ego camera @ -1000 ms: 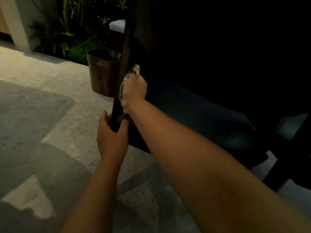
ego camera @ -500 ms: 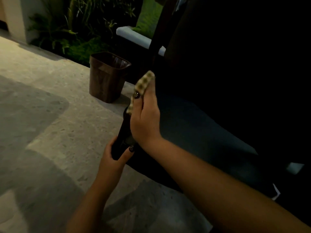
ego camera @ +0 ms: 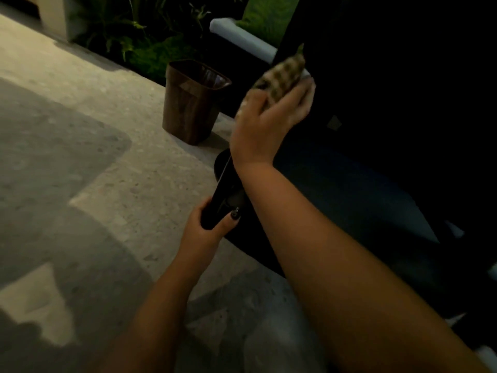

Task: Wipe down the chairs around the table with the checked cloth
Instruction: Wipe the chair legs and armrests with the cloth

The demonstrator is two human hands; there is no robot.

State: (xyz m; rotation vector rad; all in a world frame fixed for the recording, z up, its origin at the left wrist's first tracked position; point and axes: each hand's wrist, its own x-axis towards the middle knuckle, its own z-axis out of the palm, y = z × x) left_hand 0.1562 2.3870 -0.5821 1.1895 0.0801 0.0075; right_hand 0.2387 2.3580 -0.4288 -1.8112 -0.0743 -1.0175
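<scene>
Right hand [ego camera: 265, 118] presses checked cloth [ego camera: 282, 76] flat against dark chair [ego camera: 349, 184] back, fingers over it. Left hand [ego camera: 204, 227] grips chair's near front edge, steadying. Back post runs upward, away from her; right hand nearer it.

You are standing on a dim outdoor patio: speckled stone floor [ego camera: 107, 162], garden plants [ego camera: 139, 36], a brown waste bin [ego camera: 191, 103] beside them.
</scene>
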